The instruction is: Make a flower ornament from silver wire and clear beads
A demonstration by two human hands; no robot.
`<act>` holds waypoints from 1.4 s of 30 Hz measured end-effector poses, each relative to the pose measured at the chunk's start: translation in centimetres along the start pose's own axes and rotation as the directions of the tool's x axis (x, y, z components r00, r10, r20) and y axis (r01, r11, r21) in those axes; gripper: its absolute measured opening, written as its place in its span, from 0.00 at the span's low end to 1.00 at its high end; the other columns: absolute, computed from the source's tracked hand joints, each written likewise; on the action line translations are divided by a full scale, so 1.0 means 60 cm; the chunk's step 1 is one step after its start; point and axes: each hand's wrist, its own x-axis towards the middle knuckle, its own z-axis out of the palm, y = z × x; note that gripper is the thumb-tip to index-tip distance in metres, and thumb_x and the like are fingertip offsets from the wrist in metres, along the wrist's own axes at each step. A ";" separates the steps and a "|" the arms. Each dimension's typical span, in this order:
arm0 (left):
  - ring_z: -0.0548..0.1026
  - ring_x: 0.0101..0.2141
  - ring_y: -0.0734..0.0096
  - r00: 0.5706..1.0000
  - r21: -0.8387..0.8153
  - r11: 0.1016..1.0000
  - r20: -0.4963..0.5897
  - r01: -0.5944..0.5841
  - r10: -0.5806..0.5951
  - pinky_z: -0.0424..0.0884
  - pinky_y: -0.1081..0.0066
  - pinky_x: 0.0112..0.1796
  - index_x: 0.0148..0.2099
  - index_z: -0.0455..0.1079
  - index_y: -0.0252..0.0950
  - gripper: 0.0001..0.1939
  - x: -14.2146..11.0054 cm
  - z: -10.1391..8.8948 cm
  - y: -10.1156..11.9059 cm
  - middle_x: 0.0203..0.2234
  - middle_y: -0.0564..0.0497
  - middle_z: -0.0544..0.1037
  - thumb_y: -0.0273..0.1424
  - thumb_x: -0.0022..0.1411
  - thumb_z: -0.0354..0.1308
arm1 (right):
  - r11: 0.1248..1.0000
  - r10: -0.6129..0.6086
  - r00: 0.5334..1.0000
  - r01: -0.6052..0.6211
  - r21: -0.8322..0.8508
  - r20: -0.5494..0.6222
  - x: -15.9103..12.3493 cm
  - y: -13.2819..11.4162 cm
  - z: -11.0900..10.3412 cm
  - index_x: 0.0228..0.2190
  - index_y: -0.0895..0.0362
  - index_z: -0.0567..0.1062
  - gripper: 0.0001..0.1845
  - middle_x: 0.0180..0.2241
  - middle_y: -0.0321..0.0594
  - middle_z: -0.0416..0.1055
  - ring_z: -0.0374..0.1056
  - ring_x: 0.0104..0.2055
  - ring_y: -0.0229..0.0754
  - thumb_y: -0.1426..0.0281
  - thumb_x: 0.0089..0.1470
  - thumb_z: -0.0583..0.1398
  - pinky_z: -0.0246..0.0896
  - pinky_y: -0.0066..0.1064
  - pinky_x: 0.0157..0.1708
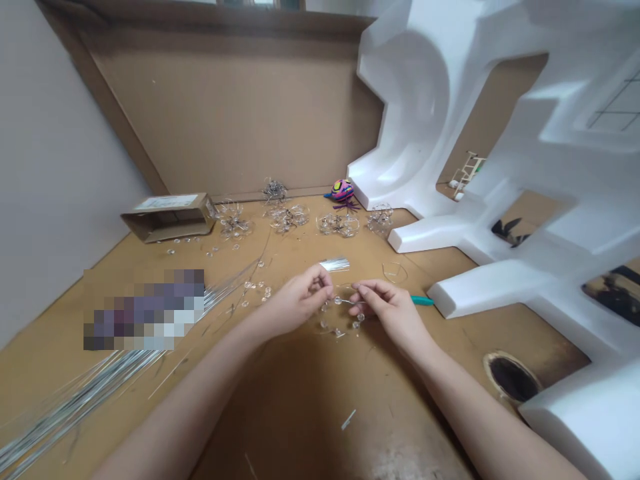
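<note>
A loop of thin wire strung with clear beads (357,325) hangs between my hands just above the tabletop. My left hand (311,291) is closed in a pinch at the loop's left end. My right hand (384,303) pinches the wire on the opposite side, fingers curled round it. One bead (338,301) sits on the stretch of wire between the fingertips. Behind my right hand, a teal handle (423,301) sticks out; the rest of that tool is hidden. A bundle of short silver wires (335,265) lies just beyond my hands.
Beaded wire clusters (289,218) line the back of the table. Loose clear beads (267,292) lie left of my hands. Long wires (85,393) spread along the left side. An open cardboard box (170,219) stands back left. White moulded foam (480,287) fills the right, near a round hole (513,378).
</note>
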 end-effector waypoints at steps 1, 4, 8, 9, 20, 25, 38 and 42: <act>0.68 0.26 0.76 1.000 -0.075 0.997 0.010 -0.001 0.002 0.63 0.74 0.27 0.35 0.57 0.37 0.07 0.001 0.002 -0.003 0.27 0.53 0.69 0.36 0.59 0.46 | 0.999 0.014 1.000 -0.014 0.048 -0.004 0.001 -0.001 -0.002 0.30 0.59 0.72 0.16 0.26 0.37 0.71 0.69 0.24 0.36 0.59 0.41 0.62 0.63 0.28 0.26; 0.71 0.28 0.75 1.000 -0.227 0.974 0.019 -0.013 0.018 0.66 0.72 0.31 0.36 0.55 0.37 0.08 0.006 0.004 -0.012 0.31 0.52 0.71 0.37 0.60 0.46 | 0.988 0.046 0.999 -0.046 0.149 0.006 0.004 -0.004 -0.007 0.30 0.59 0.72 0.16 0.27 0.37 0.71 0.70 0.25 0.36 0.60 0.41 0.62 0.64 0.29 0.28; 0.71 0.24 0.77 1.000 -0.325 0.946 -0.006 0.009 -0.012 0.66 0.72 0.31 0.34 0.56 0.37 0.09 0.012 0.007 -0.018 0.32 0.52 0.73 0.37 0.59 0.48 | 0.982 0.037 0.999 -0.042 0.184 0.033 0.004 -0.006 -0.009 0.30 0.59 0.72 0.15 0.27 0.36 0.71 0.69 0.24 0.35 0.61 0.41 0.63 0.63 0.29 0.28; 0.70 0.23 0.78 0.999 -0.354 0.935 -0.018 0.024 -0.032 0.65 0.72 0.30 0.34 0.56 0.36 0.09 0.013 0.009 -0.019 0.33 0.52 0.73 0.37 0.59 0.49 | 0.981 0.035 0.999 -0.042 0.189 0.039 0.004 -0.007 -0.009 0.30 0.59 0.72 0.15 0.27 0.37 0.71 0.69 0.24 0.35 0.62 0.42 0.62 0.63 0.29 0.28; 0.62 0.19 0.83 0.991 -0.588 0.808 -0.088 0.032 -0.104 0.59 0.77 0.24 0.32 0.58 0.36 0.08 0.020 0.032 -0.032 0.27 0.54 0.72 0.35 0.57 0.51 | 0.985 0.019 0.999 -0.027 0.168 0.051 0.002 -0.008 -0.010 0.31 0.59 0.72 0.14 0.27 0.37 0.71 0.68 0.24 0.34 0.62 0.43 0.61 0.64 0.30 0.29; 0.61 0.18 0.83 0.989 -0.571 0.821 -0.100 0.029 -0.105 0.58 0.78 0.22 0.32 0.58 0.36 0.08 0.022 0.033 -0.032 0.27 0.55 0.70 0.35 0.58 0.50 | 0.997 -0.071 0.997 0.071 -0.003 -0.013 0.000 -0.010 -0.009 0.31 0.59 0.72 0.13 0.27 0.38 0.71 0.68 0.26 0.36 0.61 0.45 0.60 0.64 0.29 0.29; 0.62 0.17 0.84 0.973 -0.517 0.856 -0.196 0.002 -0.120 0.58 0.80 0.21 0.31 0.59 0.36 0.06 0.026 0.031 -0.036 0.25 0.56 0.69 0.33 0.57 0.50 | 0.709 -0.501 0.864 0.442 -0.549 0.048 -0.013 -0.010 -0.012 0.31 0.57 0.74 0.08 0.27 0.39 0.70 0.65 0.27 0.36 0.68 0.52 0.55 0.60 0.27 0.27; 0.62 0.17 0.85 0.971 -0.493 0.870 -0.201 0.011 -0.126 0.59 0.80 0.21 0.30 0.59 0.36 0.06 0.026 0.031 -0.034 0.25 0.56 0.69 0.33 0.57 0.50 | 0.635 -0.522 0.835 0.515 -0.575 0.172 -0.020 -0.011 -0.007 0.30 0.57 0.73 0.08 0.25 0.38 0.69 0.63 0.27 0.36 0.70 0.53 0.54 0.58 0.27 0.28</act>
